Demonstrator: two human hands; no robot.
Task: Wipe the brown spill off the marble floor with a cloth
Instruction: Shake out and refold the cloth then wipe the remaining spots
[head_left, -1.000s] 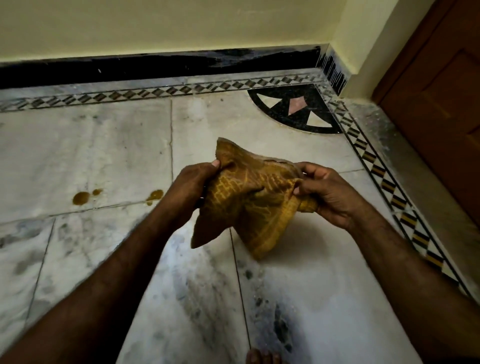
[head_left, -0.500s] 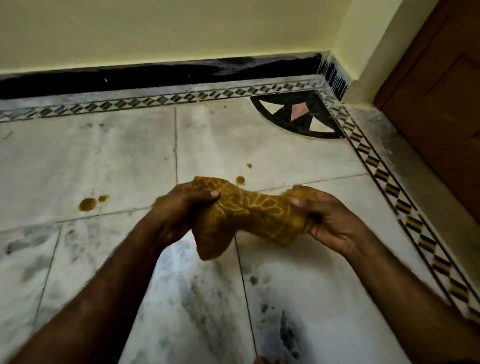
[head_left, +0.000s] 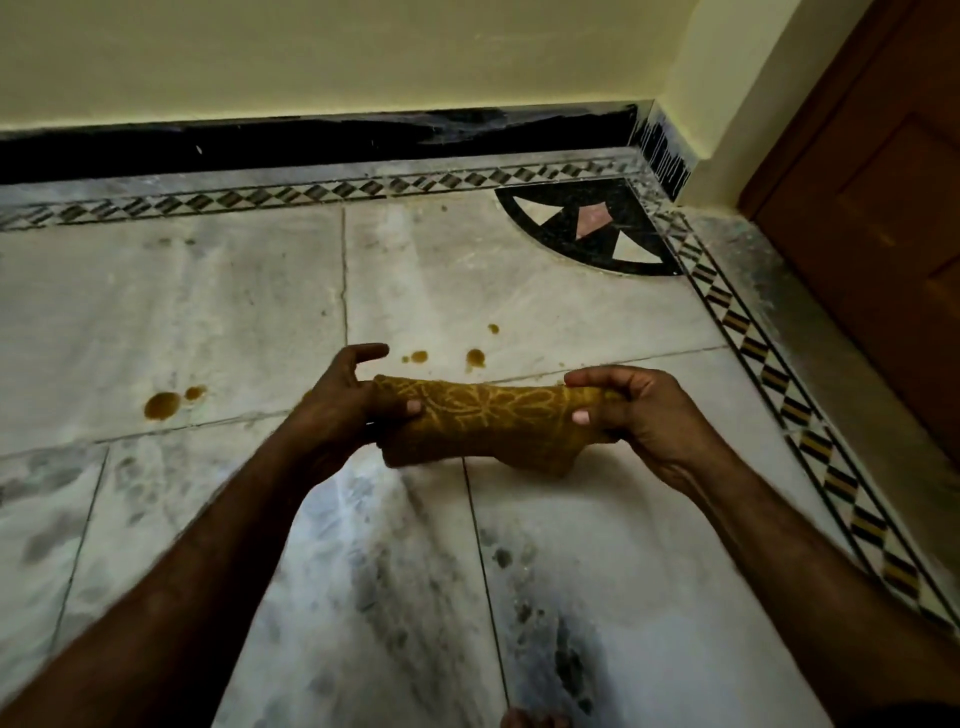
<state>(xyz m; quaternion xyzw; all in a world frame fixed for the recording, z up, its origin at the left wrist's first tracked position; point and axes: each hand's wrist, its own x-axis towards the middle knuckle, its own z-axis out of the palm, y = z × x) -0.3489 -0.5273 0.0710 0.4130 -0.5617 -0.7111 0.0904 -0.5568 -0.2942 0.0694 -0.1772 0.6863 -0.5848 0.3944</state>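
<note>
A mustard-yellow patterned cloth (head_left: 488, 423) is stretched sideways between my hands, above the white marble floor (head_left: 218, 312). My left hand (head_left: 343, 402) pinches its left end with thumb and fingers; the index finger sticks out. My right hand (head_left: 631, 410) grips its right end. Brown spill drops lie on the floor: a larger pair (head_left: 163, 404) to the left and three small ones (head_left: 474, 357) just beyond the cloth. The cloth is in the air and does not touch the spill.
A black skirting (head_left: 311, 140) and yellow wall run along the far side. A patterned border strip (head_left: 769, 374) and a black corner inlay (head_left: 587, 228) lie to the right, with a brown wooden door (head_left: 883, 218) beyond. My toes (head_left: 530, 719) show at the bottom edge.
The bunched cloth has been pulled out into a long band between my hands and lowered. The view has tilted, so the drops beyond the cloth now show.
</note>
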